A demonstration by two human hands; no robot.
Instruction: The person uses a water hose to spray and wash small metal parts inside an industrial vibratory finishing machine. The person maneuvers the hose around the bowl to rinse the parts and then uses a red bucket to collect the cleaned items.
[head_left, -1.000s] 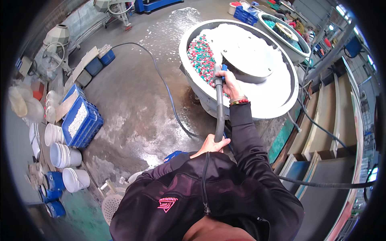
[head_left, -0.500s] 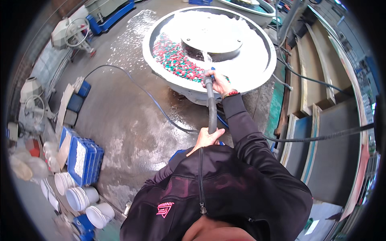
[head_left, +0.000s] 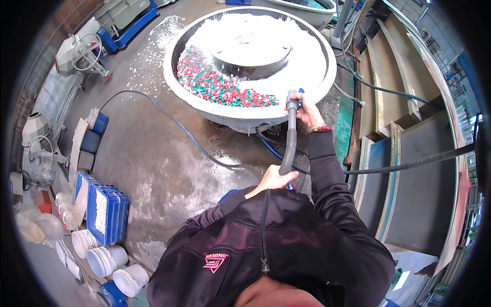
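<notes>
My right hand (head_left: pixel 308 110) is closed around the nozzle end of a thick grey hose (head_left: pixel 289 143), by a blue valve handle (head_left: pixel 300 95). Lower down, close to my jacket, my left hand (head_left: pixel 276 179) wraps the same hose. The nozzle points over the near right rim of a large round tub (head_left: pixel 171 77). Small red, green and white pieces (head_left: pixel 215 84) lie along its near left side. White material, too bright to make out, covers much of the rest. A round white lid-like disc (head_left: pixel 250 48) rises in the middle of the tub.
Shelf-like wooden troughs (head_left: pixel 404 169) stand on the right, with a black hose (head_left: pixel 409 168) crossing them. A thin hose (head_left: pixel 179 123) snakes over the wet floor. To the left are a blue crate (head_left: pixel 107 212) and white buckets (head_left: pixel 107 261). Another tub (head_left: pixel 312 13) stands behind.
The nozzle has swung right, toward the tub's near right rim, with both hands on the hose. More red and green pieces show along the near rim. The view has shifted slightly.
</notes>
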